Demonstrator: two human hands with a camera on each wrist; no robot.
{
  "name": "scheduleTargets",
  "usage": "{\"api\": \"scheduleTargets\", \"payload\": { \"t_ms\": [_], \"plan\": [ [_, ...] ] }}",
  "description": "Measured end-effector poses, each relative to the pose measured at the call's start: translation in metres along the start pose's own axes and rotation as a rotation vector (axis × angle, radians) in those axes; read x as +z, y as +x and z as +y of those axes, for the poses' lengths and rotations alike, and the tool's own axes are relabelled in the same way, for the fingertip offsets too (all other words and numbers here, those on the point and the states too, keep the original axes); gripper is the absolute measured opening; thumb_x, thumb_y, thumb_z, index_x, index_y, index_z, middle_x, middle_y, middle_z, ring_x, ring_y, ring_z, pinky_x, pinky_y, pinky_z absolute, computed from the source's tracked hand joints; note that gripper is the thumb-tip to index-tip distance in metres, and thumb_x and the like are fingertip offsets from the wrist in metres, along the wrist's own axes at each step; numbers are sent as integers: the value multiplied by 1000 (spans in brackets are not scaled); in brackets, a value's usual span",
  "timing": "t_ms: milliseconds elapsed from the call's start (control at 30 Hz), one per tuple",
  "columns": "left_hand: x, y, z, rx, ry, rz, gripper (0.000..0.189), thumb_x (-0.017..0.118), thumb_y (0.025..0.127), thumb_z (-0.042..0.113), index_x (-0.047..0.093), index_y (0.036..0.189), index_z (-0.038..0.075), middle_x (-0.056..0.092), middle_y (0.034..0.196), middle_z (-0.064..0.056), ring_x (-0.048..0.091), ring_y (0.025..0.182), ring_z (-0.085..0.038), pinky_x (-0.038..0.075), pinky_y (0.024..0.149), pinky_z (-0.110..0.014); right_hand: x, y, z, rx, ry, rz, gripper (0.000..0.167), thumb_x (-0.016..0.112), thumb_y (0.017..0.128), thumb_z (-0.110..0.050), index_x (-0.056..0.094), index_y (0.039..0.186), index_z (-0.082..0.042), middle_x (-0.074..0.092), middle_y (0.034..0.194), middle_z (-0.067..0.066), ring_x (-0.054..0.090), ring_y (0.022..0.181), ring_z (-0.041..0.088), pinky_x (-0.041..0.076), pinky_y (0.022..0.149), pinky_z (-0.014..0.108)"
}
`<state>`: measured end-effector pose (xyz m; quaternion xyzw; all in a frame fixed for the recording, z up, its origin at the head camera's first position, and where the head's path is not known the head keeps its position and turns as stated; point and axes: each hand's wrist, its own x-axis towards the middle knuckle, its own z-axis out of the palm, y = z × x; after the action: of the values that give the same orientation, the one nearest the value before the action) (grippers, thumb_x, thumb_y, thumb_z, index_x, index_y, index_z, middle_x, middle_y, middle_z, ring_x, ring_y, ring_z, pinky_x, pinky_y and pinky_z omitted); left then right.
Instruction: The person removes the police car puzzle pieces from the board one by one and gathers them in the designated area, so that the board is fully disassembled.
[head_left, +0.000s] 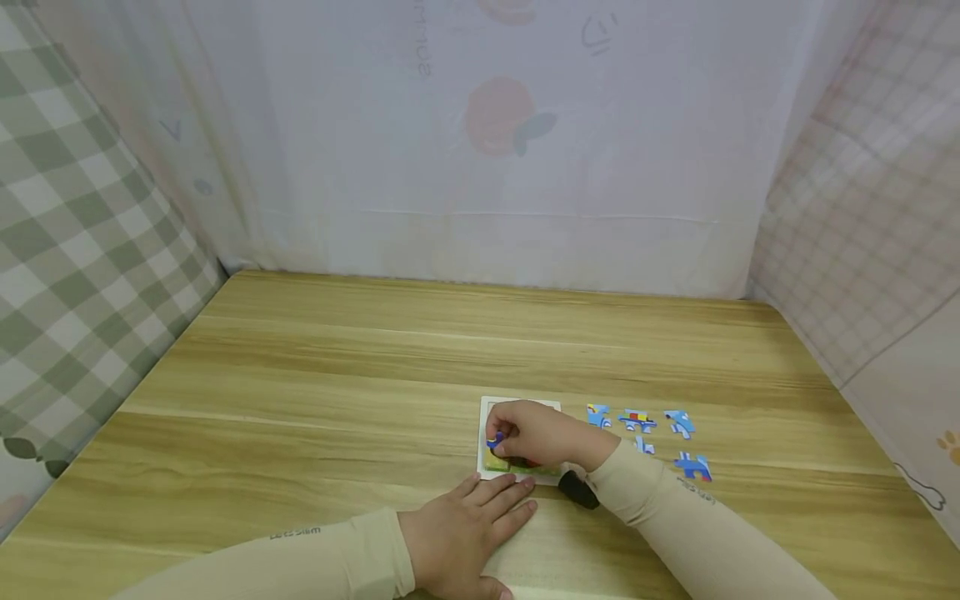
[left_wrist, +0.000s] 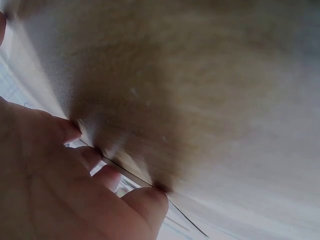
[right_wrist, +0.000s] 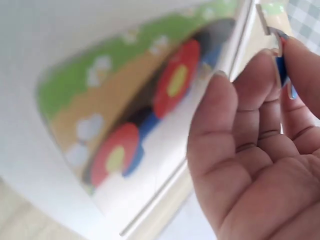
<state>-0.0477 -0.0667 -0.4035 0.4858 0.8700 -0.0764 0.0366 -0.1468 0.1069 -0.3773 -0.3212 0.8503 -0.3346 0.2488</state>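
Note:
A white-framed jigsaw board lies on the table in the head view, partly covered by my right hand. That hand pinches a blue jigsaw piece between thumb and fingers over the board's left side. In the right wrist view the piece appears nearly edge-on. Fitted pieces along one side of the board show grass, white flowers and red wheels with yellow centres. My left hand lies palm down with its fingers extended, fingertips at the board's near edge.
Several loose jigsaw pieces lie right of the board, among them one with coloured blocks and a blue one. A black device sits at my right wrist. Cloth walls stand around the wooden table.

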Motion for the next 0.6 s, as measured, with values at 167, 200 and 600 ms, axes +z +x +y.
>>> {"api": "scheduleTargets", "payload": {
  "t_ms": [167, 200, 600],
  "plan": [
    [1, 0, 0, -4, -3, 14, 83, 44, 88, 71, 33, 151, 16, 27, 157, -2, 27, 142, -19, 36, 108, -37, -9, -6, 2, -17, 41, 43, 8, 64, 90, -1, 58, 91, -6, 57, 80, -2, 52, 72, 8, 46, 66, 23],
    [1, 0, 0, -4, -6, 17, 83, 44, 88, 70, 33, 150, 17, 27, 157, -2, 28, 142, -19, 37, 108, -38, -11, -8, 2, -16, 35, 54, 8, 64, 90, -2, 58, 92, -6, 57, 81, -2, 52, 73, 8, 46, 67, 23],
    [1, 0, -1, 6, -50, 16, 83, 45, 88, 70, 33, 151, 16, 28, 157, -3, 30, 141, -20, 39, 106, -40, -35, -37, 9, 24, 29, 135, 6, 62, 91, -2, 57, 92, -6, 56, 85, 1, 52, 80, 15, 46, 68, 26]
  ]
}}
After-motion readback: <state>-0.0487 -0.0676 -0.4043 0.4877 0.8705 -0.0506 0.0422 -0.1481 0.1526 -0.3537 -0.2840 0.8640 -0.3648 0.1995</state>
